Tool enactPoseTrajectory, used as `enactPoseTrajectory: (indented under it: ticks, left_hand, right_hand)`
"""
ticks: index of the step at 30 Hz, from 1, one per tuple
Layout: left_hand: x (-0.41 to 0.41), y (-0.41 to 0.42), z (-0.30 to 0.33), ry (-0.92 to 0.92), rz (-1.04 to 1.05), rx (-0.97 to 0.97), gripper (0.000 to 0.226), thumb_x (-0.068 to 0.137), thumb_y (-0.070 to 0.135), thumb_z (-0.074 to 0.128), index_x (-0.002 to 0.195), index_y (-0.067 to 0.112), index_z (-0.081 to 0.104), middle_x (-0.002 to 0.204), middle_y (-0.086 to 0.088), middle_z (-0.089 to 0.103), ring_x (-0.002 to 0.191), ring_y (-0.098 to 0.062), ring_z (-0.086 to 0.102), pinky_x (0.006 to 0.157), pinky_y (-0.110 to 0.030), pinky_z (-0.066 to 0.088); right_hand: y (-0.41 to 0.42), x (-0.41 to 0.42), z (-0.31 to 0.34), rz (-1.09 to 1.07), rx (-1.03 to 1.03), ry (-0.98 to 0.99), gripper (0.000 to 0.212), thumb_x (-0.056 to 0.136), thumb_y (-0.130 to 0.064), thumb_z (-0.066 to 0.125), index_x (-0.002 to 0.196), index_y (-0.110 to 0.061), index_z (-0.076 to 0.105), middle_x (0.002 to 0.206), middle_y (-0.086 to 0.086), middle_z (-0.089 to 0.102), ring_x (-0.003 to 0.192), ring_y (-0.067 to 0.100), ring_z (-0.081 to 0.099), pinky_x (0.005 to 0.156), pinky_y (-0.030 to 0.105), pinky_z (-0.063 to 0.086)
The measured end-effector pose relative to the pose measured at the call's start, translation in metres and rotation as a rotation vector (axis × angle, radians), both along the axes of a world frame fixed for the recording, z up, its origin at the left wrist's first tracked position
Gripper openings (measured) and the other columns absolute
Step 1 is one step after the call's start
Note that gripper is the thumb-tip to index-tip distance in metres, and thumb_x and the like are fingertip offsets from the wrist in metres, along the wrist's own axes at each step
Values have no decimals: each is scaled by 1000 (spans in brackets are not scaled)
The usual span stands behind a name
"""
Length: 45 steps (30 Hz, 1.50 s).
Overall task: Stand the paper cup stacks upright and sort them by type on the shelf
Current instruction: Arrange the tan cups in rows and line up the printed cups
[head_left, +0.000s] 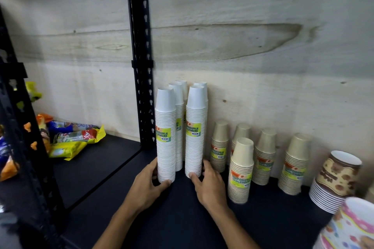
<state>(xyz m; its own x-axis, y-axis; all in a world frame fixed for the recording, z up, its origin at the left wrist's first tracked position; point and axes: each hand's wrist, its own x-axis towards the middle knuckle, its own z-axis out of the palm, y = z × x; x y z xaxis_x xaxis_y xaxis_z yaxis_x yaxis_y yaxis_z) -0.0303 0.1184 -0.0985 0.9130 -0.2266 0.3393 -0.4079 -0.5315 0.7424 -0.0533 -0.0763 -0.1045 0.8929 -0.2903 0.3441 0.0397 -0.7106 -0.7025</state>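
Several tall white cup stacks stand upright on the dark shelf (182, 218) beside the black post. My left hand (148, 186) grips the base of the front left white stack (166, 137). My right hand (208, 185) grips the base of the front right white stack (196, 129). To the right, several shorter beige cup stacks stand upright, the nearest beige stack (240, 172) in front. At the far right a brown patterned cup stack (336, 180) leans, and a colourful patterned cup stack (350, 226) lies at the frame's corner.
A black perforated shelf post (141, 56) rises just left of the white stacks. Snack packets (74, 139) lie on the neighbouring shelf to the left. A plywood back wall (263, 46) closes the shelf behind the cups.
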Motion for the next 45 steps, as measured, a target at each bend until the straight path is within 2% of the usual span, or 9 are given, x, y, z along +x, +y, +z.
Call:
enactPoseTrajectory:
  ticks: [3,11,20,24,28,33,39,42,45]
  left_hand:
    - [1,0,-1,5,5,-20,69,80,25,77,136,42,41,118,24,61,105,13,56,89,-8,46]
    - [2,1,-2,31,7,4,70,82,25,75,140,40,40,118,29,57,101,15,56,77,4,40]
    - [2,1,-1,65,8,0,67,82,27,75,131,51,35,115,30,58,102,10,58,81,-4,44]
    - [3,1,-1,78,21,13,69,81,28,76,135,46,36,117,25,58,102,8,58,87,-9,47]
    - [1,0,2,103,55,-27,80,75,29,82,142,32,38,107,31,54,96,12,55,75,1,40]
    - [-8,4,2,90,155,-138,89,68,35,87,143,20,41,125,11,59,110,-3,57,90,-14,44]
    - [-48,10,15,-14,234,-211,59,73,34,83,125,24,55,114,10,63,102,-4,58,79,-16,47]
    - [-71,8,37,-98,225,-240,37,77,32,80,107,28,59,104,12,66,98,-3,60,76,-18,49]
    - [-89,-7,70,-181,176,-257,25,80,31,77,99,29,61,96,11,68,91,-5,63,77,-26,53]
  right_hand:
    - [-1,0,0,3,-4,5,56,92,-38,63,143,-24,43,130,0,62,121,18,55,100,32,45]
    - [0,1,1,-7,-10,33,57,93,-40,61,144,-23,41,129,3,62,122,21,53,101,32,44]
    - [0,1,0,-9,-18,47,56,94,-41,60,144,-23,41,130,2,61,122,20,53,101,32,44]
    - [1,1,1,-8,-18,58,56,93,-40,61,143,-24,41,131,3,60,123,20,53,100,32,44]
    - [1,1,2,-17,8,63,71,91,-40,65,149,-16,33,146,3,48,133,21,46,109,32,40]
    - [4,-8,5,-21,82,37,75,86,-39,70,146,-12,33,145,7,45,128,21,52,103,38,48]
    - [2,-46,18,15,24,15,45,90,-42,65,122,-19,43,122,-3,44,102,10,50,89,24,47]
    - [1,-72,37,69,-15,-27,37,90,-45,64,113,-26,42,117,-7,38,107,13,53,93,30,49]
    - [-12,-99,71,83,-61,-95,31,91,-43,63,109,-27,42,114,-7,39,101,11,52,82,22,42]
